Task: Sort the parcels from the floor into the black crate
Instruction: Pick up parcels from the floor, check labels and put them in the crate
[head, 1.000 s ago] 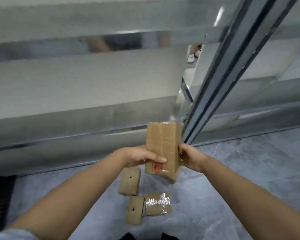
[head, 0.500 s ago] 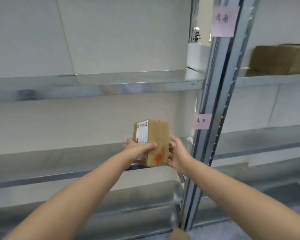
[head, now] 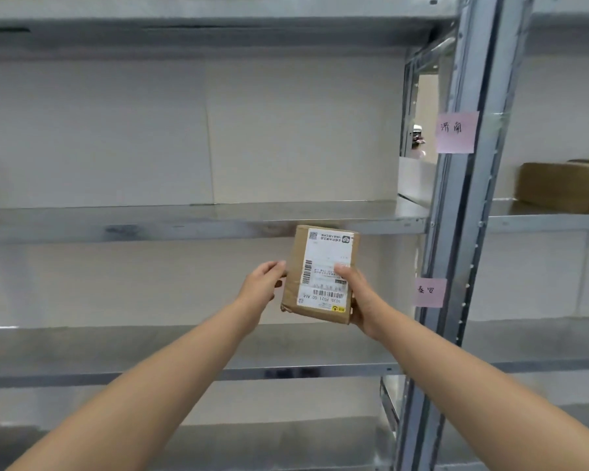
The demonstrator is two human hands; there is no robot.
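Parcel (head: 320, 273) up at chest height, label side turned toward me, which I read as the reason for the whole pose: the white shipping label (head: 325, 270) is being read before the box goes anywhere. It hangs in the air in front of the metal shelving (head: 198, 219), touching no shelf. My right hand (head: 357, 300) has it clasped along the lower right edge, thumb pressed flat across the face of the label and the palm cupped under the corner, so that hand carries the weight. My left hand (head: 262, 283) steadies the opposite edge with the fingertips only; the palm stands off the cardboard, a light brace rather than a full grasp, though from this angle I can't quite tell how many fingers make contact.

Two pink notes are stuck to the upright post (head: 456, 232), the upper note (head: 455, 132) and the lower note (head: 429, 292), each with handwritten characters; I take them as destination tags for the bays. Another brown box (head: 565, 186) sits on the shelf to the right. No black crate is in view, so I judge the sorting of this parcel is not yet finished: label check first, placement to come.
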